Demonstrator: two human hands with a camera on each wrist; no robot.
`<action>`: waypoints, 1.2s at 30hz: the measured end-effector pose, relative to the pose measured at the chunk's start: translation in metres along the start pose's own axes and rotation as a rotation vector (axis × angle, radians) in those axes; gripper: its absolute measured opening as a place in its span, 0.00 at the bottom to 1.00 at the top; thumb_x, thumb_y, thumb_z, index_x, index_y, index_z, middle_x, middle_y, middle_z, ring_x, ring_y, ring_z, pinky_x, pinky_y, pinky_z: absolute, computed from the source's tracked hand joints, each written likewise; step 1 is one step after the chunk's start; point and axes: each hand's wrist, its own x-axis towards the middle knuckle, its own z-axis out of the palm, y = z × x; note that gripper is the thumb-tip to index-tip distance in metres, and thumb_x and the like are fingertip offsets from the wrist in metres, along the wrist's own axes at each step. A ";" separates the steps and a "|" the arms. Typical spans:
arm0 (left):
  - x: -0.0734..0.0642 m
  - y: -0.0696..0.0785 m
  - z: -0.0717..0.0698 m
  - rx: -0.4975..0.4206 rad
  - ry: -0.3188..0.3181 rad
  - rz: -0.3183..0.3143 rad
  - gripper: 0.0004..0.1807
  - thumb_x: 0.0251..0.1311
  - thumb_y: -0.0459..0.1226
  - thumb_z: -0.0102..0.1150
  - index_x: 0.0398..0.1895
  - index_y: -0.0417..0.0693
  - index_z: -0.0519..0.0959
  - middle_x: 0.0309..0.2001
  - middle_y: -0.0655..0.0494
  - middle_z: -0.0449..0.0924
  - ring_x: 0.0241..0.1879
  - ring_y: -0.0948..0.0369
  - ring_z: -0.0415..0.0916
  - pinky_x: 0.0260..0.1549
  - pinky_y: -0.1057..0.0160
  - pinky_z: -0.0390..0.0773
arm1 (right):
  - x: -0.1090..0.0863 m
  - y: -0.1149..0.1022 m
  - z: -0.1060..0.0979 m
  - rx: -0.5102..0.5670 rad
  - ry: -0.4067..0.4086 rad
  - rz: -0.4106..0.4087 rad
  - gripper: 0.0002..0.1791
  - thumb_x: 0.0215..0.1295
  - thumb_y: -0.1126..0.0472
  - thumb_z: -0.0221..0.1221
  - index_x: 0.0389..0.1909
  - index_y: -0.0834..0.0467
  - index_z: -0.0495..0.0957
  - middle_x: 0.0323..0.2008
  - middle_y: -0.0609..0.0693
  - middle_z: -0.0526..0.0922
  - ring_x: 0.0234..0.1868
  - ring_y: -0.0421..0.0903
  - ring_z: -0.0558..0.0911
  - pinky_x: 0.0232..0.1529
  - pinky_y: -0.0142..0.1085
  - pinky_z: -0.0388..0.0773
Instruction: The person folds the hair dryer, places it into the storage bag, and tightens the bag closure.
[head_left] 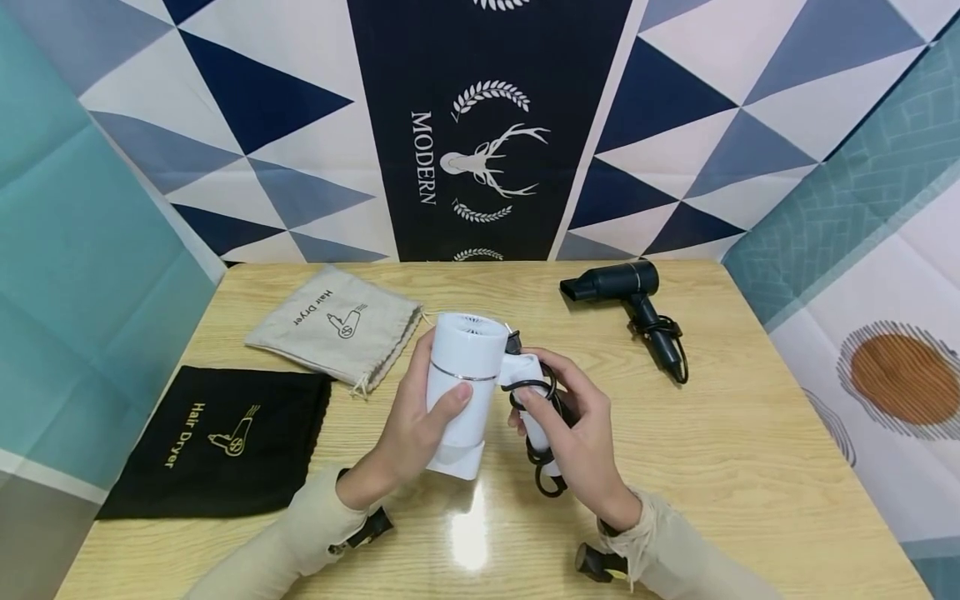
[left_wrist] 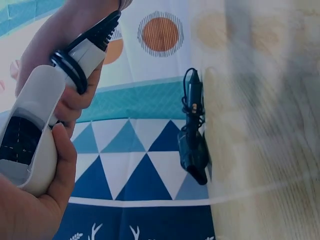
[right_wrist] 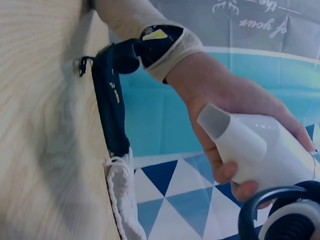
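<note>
A white hair dryer (head_left: pixel 467 367) is held up over the table between both hands, its grille end facing up and its flat nozzle pointing down. My left hand (head_left: pixel 416 417) grips the barrel from the left, thumb laid across its front. The right hand (head_left: pixel 573 425) holds the handle, around which a black cord (head_left: pixel 542 454) is wound in loops. In the left wrist view the nozzle opening (left_wrist: pixel 20 140) of the dryer shows dark inside. From the right wrist view, left-hand fingers (right_wrist: pixel 227 171) wrap under the white barrel (right_wrist: pixel 275 150).
A black hair dryer (head_left: pixel 622 283) with its cord wrapped round the handle lies at the back right. On the left lie a grey drawstring pouch (head_left: pixel 337 325) and a black pouch (head_left: pixel 225 450), both printed "Hair Dryer". Patterned cloth (head_left: pixel 285 125) stands behind the wooden table (head_left: pixel 712 467).
</note>
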 end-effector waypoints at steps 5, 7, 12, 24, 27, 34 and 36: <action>-0.003 0.000 0.004 -0.024 0.013 0.007 0.35 0.66 0.37 0.51 0.75 0.55 0.54 0.51 0.44 0.74 0.39 0.51 0.78 0.29 0.51 0.83 | -0.002 -0.003 0.001 -0.094 0.055 0.011 0.20 0.70 0.71 0.56 0.61 0.58 0.75 0.47 0.55 0.81 0.38 0.47 0.82 0.35 0.35 0.81; -0.004 0.000 0.006 -0.032 0.019 0.006 0.35 0.66 0.37 0.51 0.75 0.54 0.54 0.51 0.44 0.73 0.39 0.51 0.77 0.30 0.50 0.83 | -0.003 -0.004 0.002 -0.117 0.073 0.003 0.21 0.69 0.71 0.56 0.61 0.58 0.75 0.49 0.55 0.81 0.42 0.46 0.81 0.39 0.33 0.80; -0.008 -0.001 0.009 -0.050 0.049 0.010 0.34 0.66 0.38 0.51 0.75 0.53 0.54 0.49 0.43 0.73 0.38 0.51 0.78 0.29 0.50 0.83 | -0.005 -0.006 0.006 -0.077 0.103 0.000 0.21 0.68 0.73 0.56 0.61 0.59 0.76 0.49 0.57 0.81 0.43 0.47 0.81 0.40 0.33 0.80; -0.025 -0.016 0.036 -0.074 0.197 0.068 0.31 0.67 0.36 0.47 0.73 0.48 0.54 0.53 0.46 0.73 0.42 0.51 0.77 0.37 0.52 0.81 | -0.011 0.002 0.023 0.047 0.162 0.096 0.24 0.63 0.75 0.44 0.62 0.68 0.66 0.52 0.57 0.73 0.52 0.49 0.74 0.52 0.34 0.74; -0.026 -0.019 0.039 -0.079 0.203 0.074 0.31 0.68 0.36 0.47 0.73 0.48 0.54 0.53 0.46 0.72 0.43 0.50 0.77 0.39 0.52 0.81 | -0.011 0.004 0.024 0.058 0.172 0.117 0.25 0.61 0.75 0.43 0.61 0.68 0.66 0.52 0.57 0.73 0.52 0.50 0.73 0.52 0.35 0.74; -0.022 -0.015 0.033 -0.094 0.155 0.007 0.31 0.70 0.38 0.48 0.74 0.50 0.53 0.53 0.44 0.72 0.42 0.49 0.78 0.37 0.51 0.82 | -0.009 0.005 0.019 0.003 0.124 0.140 0.24 0.64 0.74 0.43 0.63 0.64 0.66 0.53 0.55 0.73 0.51 0.50 0.73 0.51 0.35 0.74; -0.021 -0.012 0.030 -0.091 0.151 -0.017 0.30 0.70 0.38 0.48 0.73 0.51 0.54 0.53 0.44 0.72 0.41 0.49 0.78 0.36 0.50 0.82 | -0.007 0.006 0.015 -0.013 0.075 0.149 0.23 0.68 0.72 0.45 0.64 0.63 0.65 0.54 0.55 0.73 0.52 0.50 0.74 0.51 0.34 0.74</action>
